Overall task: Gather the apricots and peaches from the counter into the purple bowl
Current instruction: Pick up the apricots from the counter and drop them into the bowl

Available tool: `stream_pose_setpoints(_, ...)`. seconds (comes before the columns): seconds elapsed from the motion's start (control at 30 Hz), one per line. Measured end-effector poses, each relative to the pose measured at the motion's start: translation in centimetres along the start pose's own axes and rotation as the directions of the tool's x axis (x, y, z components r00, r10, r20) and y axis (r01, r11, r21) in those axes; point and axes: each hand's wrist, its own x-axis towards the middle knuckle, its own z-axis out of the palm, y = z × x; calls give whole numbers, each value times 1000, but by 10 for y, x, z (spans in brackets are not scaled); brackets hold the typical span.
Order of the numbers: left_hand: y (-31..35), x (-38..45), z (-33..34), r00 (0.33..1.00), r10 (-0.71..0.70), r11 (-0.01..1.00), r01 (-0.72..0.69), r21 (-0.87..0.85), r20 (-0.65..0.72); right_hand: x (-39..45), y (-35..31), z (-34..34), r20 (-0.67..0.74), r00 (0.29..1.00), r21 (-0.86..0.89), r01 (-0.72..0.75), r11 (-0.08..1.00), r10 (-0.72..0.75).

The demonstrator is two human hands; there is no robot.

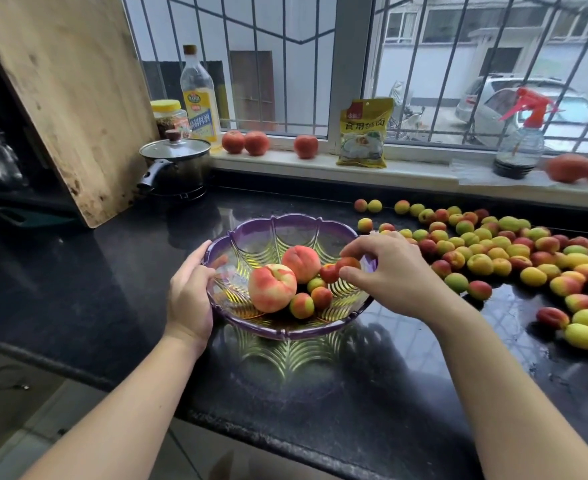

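The left hand grips the near-left rim of the purple bowl, thumb curled inside, while the right hand pinches a small reddish apricot over the bowl's right side. Just left of that pinch, two peaches and a few apricots lie in the bowl. Right of and beyond the right hand, many loose apricots spread across the black counter.

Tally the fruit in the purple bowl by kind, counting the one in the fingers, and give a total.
Peaches: 2
Apricots lying in the bowl: 4
Apricots held over it by the right hand: 1
Total: 7
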Motion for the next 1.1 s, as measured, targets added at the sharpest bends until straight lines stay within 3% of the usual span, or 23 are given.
stream_pose_setpoints(0.27,6,-5,1,1000,23,999,-23,31,13,3,9,9,-81,995,22,52,998,-50)
stream_pose_setpoints(0.33,6,-8,4,998,51,998,-52,38,25,7,12,13,-210,978,98,36,995,-14)
stream_pose_setpoints(0.47,9,-14,8,993,39,996,-48,77,111,11,29,11,-469,860,182,-130,975,202)
stream_pose_setpoints(0.57,17,-30,14,992,14,985,-37,171,129,10,51,0,-403,872,32,-291,956,279)
stream_pose_setpoints(0.7,19,-53,31,999,8,991,-12,131,31,-19,91,0,-390,896,-341,-354,871,212)
stream_pose_setpoints(0.87,22,-61,38,999,35,992,-35,118,6,-34,115,7,-310,861,-428,-505,750,403)
stream_pose_setpoints(1.1,20,-60,35,1000,21,997,-20,75,-4,-31,115,6,-331,845,-452,-533,716,420)
